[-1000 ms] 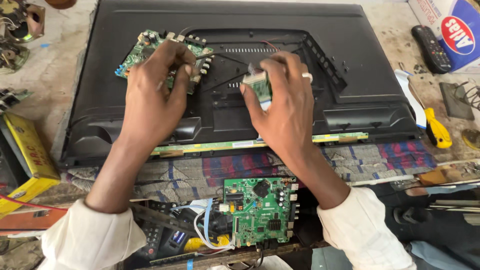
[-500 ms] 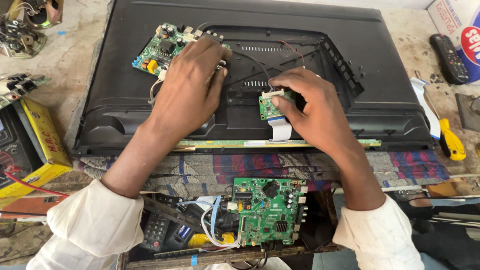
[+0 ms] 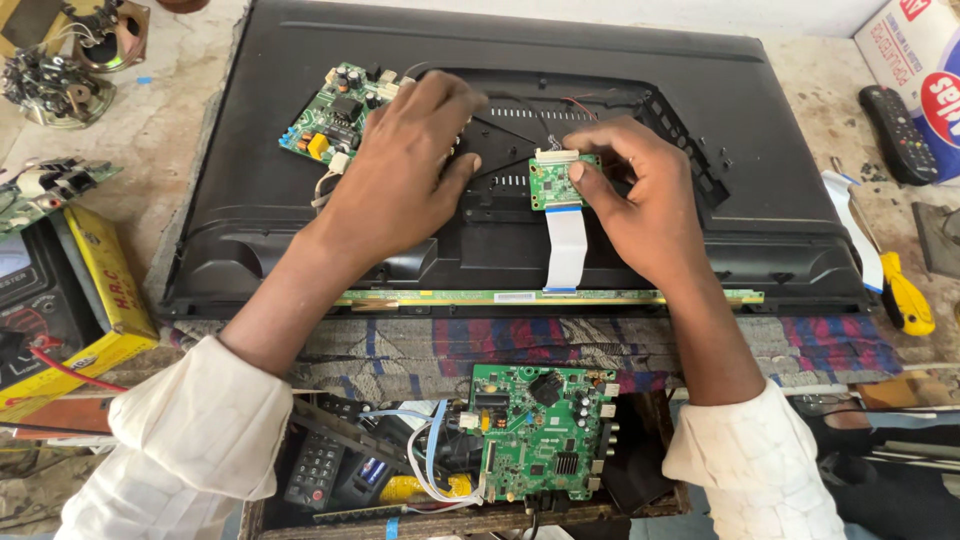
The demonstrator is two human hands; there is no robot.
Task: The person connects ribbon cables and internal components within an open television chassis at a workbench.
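We see a matt black plastic TV back (image 3: 300, 190), glossy green boards (image 3: 335, 115), a smooth white ribbon cable (image 3: 566, 248), striped woven cloth (image 3: 560, 345) and rough, stained bench (image 3: 160, 130).

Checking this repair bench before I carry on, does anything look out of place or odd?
Yes. The small green circuit board is not mounted: the right hand pinches it above the flat-panel television's back, hanging on its white ribbon cable. Another green board lies loose among tangled wires below.

The person wore a white long-sleeved shirt; both sleeves, the left sleeve (image 3: 190, 440) and the right sleeve (image 3: 755, 465), were creased and pushed up the bare forearms
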